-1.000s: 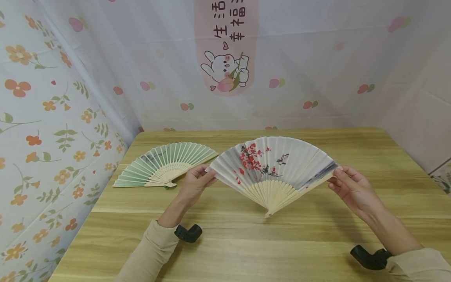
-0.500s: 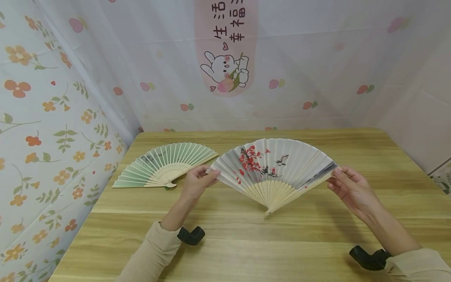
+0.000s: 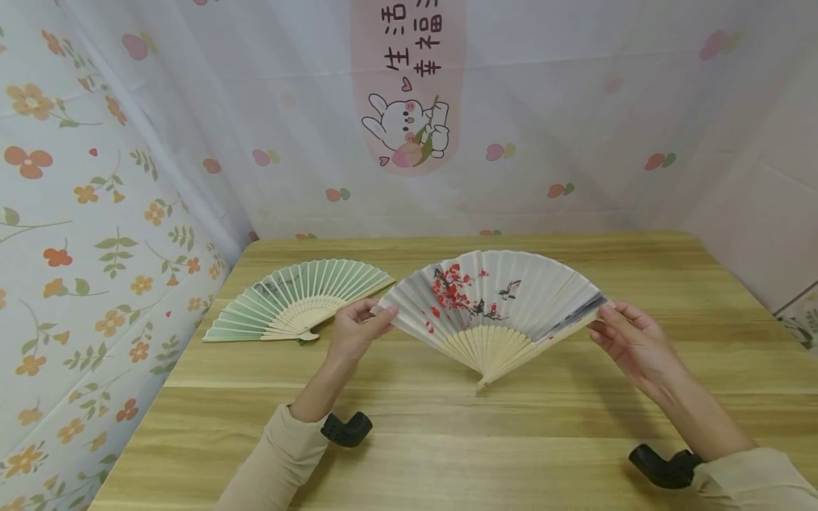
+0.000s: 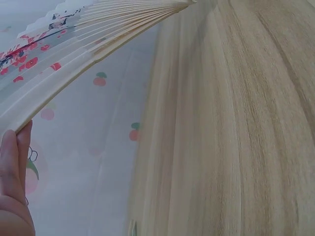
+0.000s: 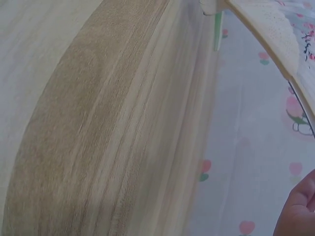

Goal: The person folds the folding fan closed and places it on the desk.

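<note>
Spread wide between both hands is a white folding fan (image 3: 492, 298) with red blossoms, a small bird and pale wooden ribs; its pivot end points down toward the near side. My left hand (image 3: 358, 330) pinches its left outer edge between thumb and fingers. At the opposite edge, my right hand (image 3: 635, 344) pinches the corner in the same manner. In the left wrist view, fingers (image 4: 15, 172) meet the fan's outer rib (image 4: 74, 78). The right wrist view shows only part of the right hand (image 5: 300, 206), with the fan's rib above it.
A green folding fan (image 3: 300, 298) lies spread on the wooden table (image 3: 409, 454), left of and behind the left hand. Dark curved pieces (image 3: 348, 429) sit at both wrists. A printed curtain (image 3: 543, 128) hangs behind the table, and a floral one (image 3: 96, 284) along its left.
The white fan has lowered very slightly, still held at both edges. My right hand has drifted a little left, and the whole view has shifted slightly. The green fan stays on the table.
</note>
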A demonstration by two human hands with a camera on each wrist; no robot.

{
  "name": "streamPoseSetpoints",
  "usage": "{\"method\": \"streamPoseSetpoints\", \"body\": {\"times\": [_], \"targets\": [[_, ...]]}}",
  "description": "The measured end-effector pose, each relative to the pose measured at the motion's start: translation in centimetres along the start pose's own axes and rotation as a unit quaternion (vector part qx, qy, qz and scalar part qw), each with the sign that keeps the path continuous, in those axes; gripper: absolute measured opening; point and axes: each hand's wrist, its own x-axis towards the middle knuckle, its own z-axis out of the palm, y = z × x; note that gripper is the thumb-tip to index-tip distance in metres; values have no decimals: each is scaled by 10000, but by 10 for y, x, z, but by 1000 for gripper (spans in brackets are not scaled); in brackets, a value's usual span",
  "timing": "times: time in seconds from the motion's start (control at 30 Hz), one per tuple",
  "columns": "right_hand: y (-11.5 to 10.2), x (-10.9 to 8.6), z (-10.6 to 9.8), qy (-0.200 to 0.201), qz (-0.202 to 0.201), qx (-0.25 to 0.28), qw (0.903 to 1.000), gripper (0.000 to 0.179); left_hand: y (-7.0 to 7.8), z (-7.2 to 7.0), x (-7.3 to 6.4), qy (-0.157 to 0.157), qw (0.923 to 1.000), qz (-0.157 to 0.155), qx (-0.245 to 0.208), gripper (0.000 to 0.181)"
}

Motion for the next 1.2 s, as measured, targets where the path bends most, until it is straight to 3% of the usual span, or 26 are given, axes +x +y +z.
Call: {"method": "streamPoseSetpoints", "body": {"times": [0.1, 0.33, 0.73, 1.2], "targets": [[0, 1, 1, 24, 3, 36, 10000, 27, 6, 2, -1, 63, 9998, -180, 4, 5], [0, 5, 4, 208, 49, 207, 9996, 23, 7, 3, 1, 114, 9998, 91, 103, 5], [1, 5, 4, 308, 31, 257, 9992, 23, 8, 2, 1, 34, 9996, 101, 253, 21], [8, 10, 15, 306, -40, -248, 9992, 20, 8, 5, 2, -82, 9999, 66, 122, 22]]}}
